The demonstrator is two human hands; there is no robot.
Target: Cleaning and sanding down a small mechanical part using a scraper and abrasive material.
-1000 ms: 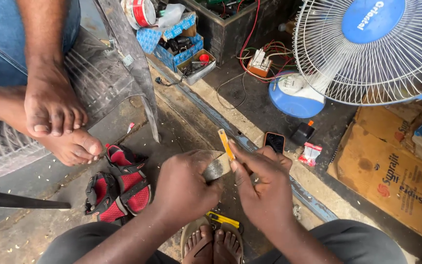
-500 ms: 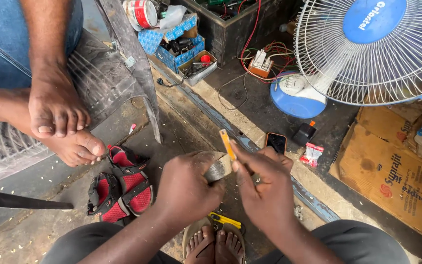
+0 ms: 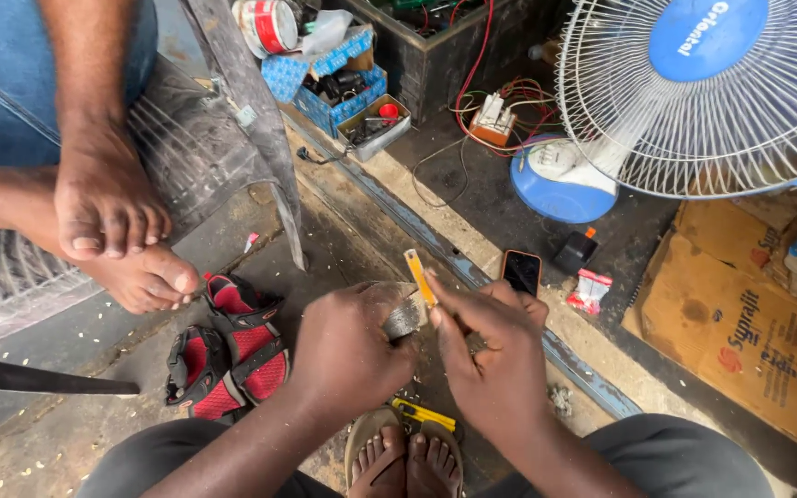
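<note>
Here, seen from the head camera looking down, a seated person works over a dirty workshop floor. The left hand (image 3: 348, 346) is curled shut around a small grey block (image 3: 405, 318), of which only the right end shows past the fingers. The right hand (image 3: 495, 360) is closed on a thin yellow tool (image 3: 420, 277), pinched between thumb and forefinger, its tip pointing away and its lower end meeting the block. Both hands sit near the centre of the scene, touching or almost touching. Just below them are the person's bare feet in sandals (image 3: 403, 456), with a yellow cutter (image 3: 424, 417) lying on the ground beside the toes. To the left lie red sandals (image 3: 223, 355), and further left another person's bare feet (image 3: 113, 231) rest against a grey plastic chair (image 3: 205, 138). Just right of the hands a dark phone (image 3: 520, 271) lies on the floor. At far right stands a blue and white fan (image 3: 694, 92), with flattened cardboard (image 3: 740, 341) near it. Far in the middle are blue boxes (image 3: 334, 78) of small parts and red wires (image 3: 472, 65).
</note>
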